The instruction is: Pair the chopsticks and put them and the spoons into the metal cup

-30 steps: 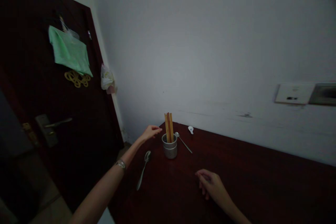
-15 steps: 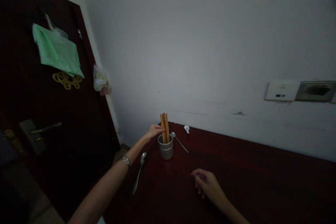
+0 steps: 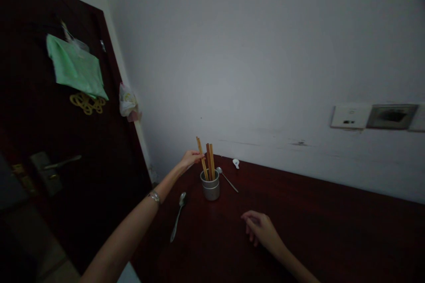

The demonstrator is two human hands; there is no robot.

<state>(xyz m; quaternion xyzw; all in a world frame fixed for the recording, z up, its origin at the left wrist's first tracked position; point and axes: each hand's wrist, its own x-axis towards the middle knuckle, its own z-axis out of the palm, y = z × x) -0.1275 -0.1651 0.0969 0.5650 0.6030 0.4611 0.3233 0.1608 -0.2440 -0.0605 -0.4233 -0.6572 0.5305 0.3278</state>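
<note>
A small metal cup (image 3: 210, 187) stands on the dark red table (image 3: 299, 221) and holds several wooden chopsticks (image 3: 210, 161). My left hand (image 3: 190, 159) pinches a pair of chopsticks (image 3: 201, 157) and tilts them to the left, apart from the others, with their lower ends still in the cup. My right hand (image 3: 260, 228) rests on the table nearer to me, fingers loosely curled, holding nothing. A metal spoon (image 3: 177, 216) lies left of the cup and a second spoon (image 3: 226, 178) lies to its right.
A small white ceramic spoon (image 3: 236, 163) lies by the wall. A dark door (image 3: 59, 141) with a handle (image 3: 61, 162), a hanging green bag (image 3: 75, 67) and a plastic bag (image 3: 128, 102) stands at the left. Wall sockets (image 3: 351, 116) sit above the table at right.
My left hand reached the chopsticks, closed on a pair and pulled them up and to the left out of the bunch. My right hand stayed on the table.
</note>
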